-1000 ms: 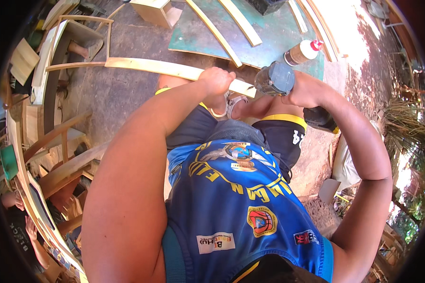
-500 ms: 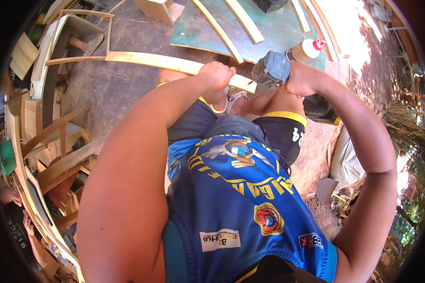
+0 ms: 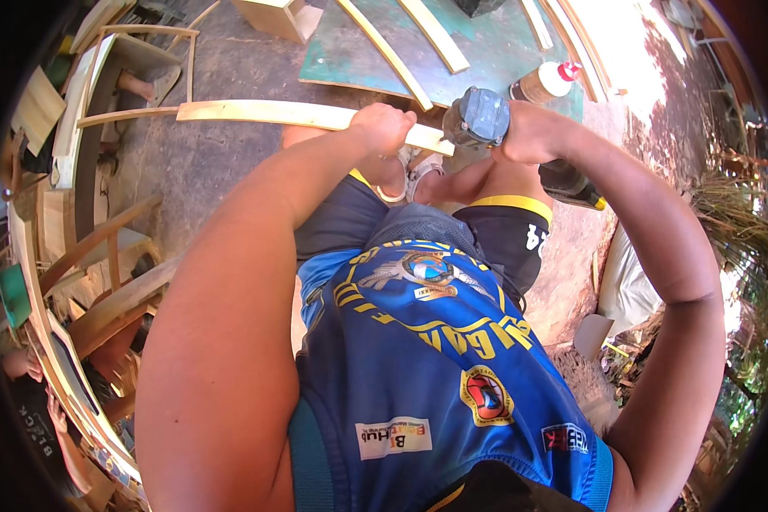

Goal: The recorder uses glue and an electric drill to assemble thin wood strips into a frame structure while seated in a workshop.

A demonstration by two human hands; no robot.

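Observation:
A long pale wooden strip (image 3: pixel 256 111) crosses in front of my knees. My left hand (image 3: pixel 384 126) is closed around it close to its right end. In my right hand (image 3: pixel 531 132) is a dark blue-grey cordless drill (image 3: pixel 478 118), gripped by the handle with the fingers wrapped round. The drill's front stands right at the strip's right end; whether its tip touches the wood I cannot tell. A black and yellow battery base (image 3: pixel 572 183) shows below my right wrist. The strip's left end meets a thin wooden frame (image 3: pixel 128 115).
Beyond my feet lies a green board (image 3: pixel 358 51) bearing several wooden strips and a glue bottle (image 3: pixel 546 84) with a red cap. Wooden furniture parts (image 3: pixel 111 222) crowd the left, where another person's hands (image 3: pixel 55 410) show. A white sack (image 3: pixel 630 286) lies at right.
The view has shifted slightly. The strip's right end has risen a little and the drill's battery base has tilted upward. Both hands keep their grips.

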